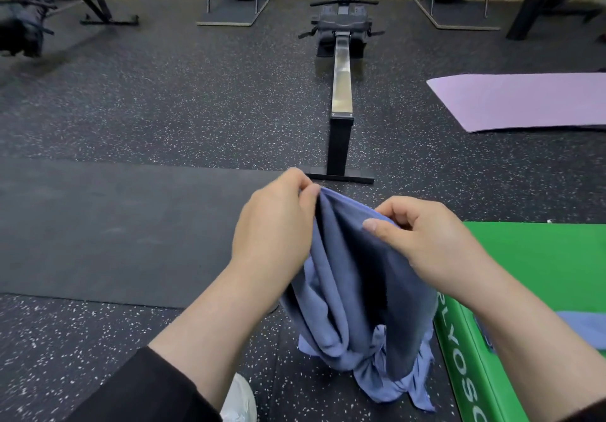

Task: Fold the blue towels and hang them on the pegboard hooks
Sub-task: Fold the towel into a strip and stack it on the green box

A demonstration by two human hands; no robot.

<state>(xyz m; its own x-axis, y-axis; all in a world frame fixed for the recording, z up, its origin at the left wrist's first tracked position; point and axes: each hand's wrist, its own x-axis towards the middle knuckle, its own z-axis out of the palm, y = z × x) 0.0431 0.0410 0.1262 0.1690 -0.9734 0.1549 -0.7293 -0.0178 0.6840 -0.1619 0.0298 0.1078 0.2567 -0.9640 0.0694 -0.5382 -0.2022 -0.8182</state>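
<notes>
Towel [357,290] edge pinched (both hands [275,224]), hanging

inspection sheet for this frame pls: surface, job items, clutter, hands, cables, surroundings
Surface: speckled black rubber floor.
Job's things: blue towel held up, unfolded, lower end bunched at the floor; second blue towel on the green plyo box. No pegboard in view.
Clutter: nothing seen.
Hands: left hand and right hand each pinch the towel's top edge.
Cables: nothing seen.
Surroundings: rowing machine, purple mat, other gym machines by the wall.
</notes>
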